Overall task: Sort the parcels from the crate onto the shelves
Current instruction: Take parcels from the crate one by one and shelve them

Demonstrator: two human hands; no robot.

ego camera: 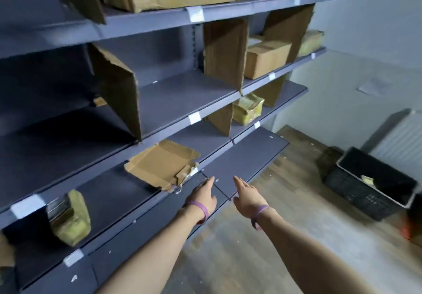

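Observation:
A flat brown cardboard parcel (162,164) lies on a grey shelf (109,188), one torn corner jutting over the front edge. My left hand (204,196) reaches toward that corner with straight fingers and holds nothing. My right hand (246,194) stretches out beside it over the lowest shelf, fingers straight and empty. The black crate (356,193) stands on the floor at the right with one yellowish parcel (368,180) inside.
Cardboard dividers (118,88) split the shelves into bays. A tape-wrapped yellow parcel (68,218) sits at lower left, another (247,108) further right, and brown boxes (266,59) above. Wooden floor (296,202) lies between shelves and crate.

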